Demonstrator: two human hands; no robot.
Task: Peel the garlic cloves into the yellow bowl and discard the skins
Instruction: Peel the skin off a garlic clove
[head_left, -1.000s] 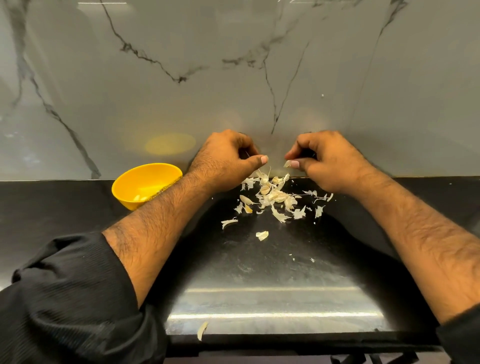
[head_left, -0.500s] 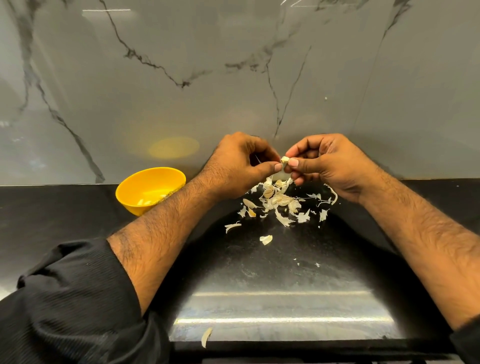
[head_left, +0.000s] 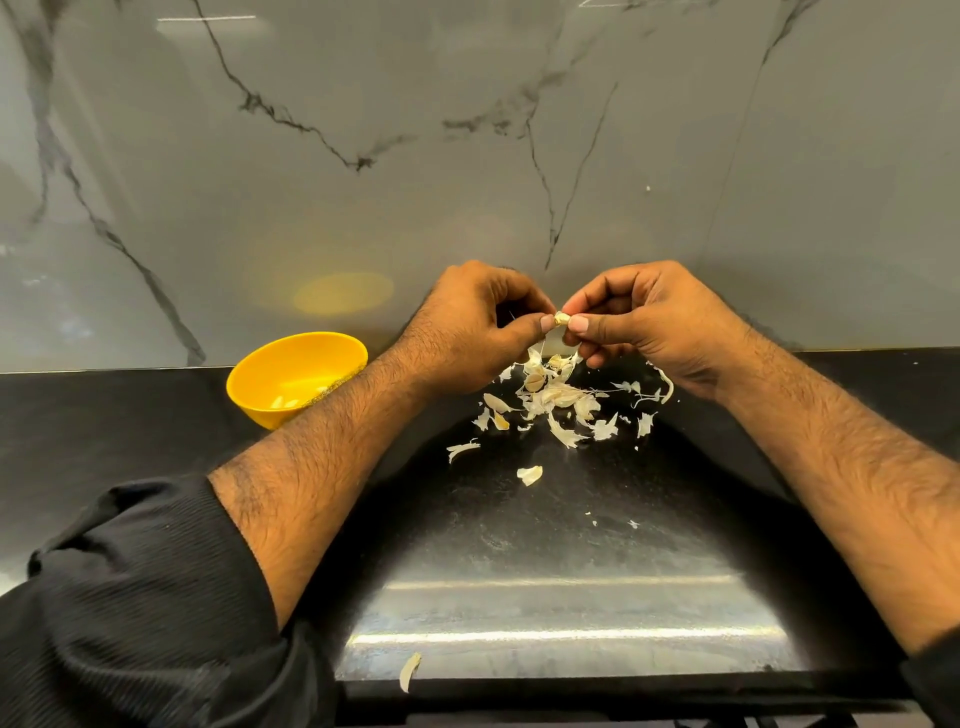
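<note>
Since a second ago the left hand (head_left: 475, 325) and right hand (head_left: 649, 322) have met, both pinching one small pale garlic cloves (head_left: 561, 318) piece above papery skins (head_left: 558, 400); yellow plastic bowl (head_left: 260, 389) at nine o'clock on the glossy black bench (head_left: 104, 426), grey marble wall (head_left: 467, 130) behind.

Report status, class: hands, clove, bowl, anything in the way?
Left hand and right hand both pinch one clove above the skins. Bowl at left holds peeled cloves. Nothing in the way.

Black ribbed sleeves (head_left: 135, 597) pushed up, forearms bare.
</note>
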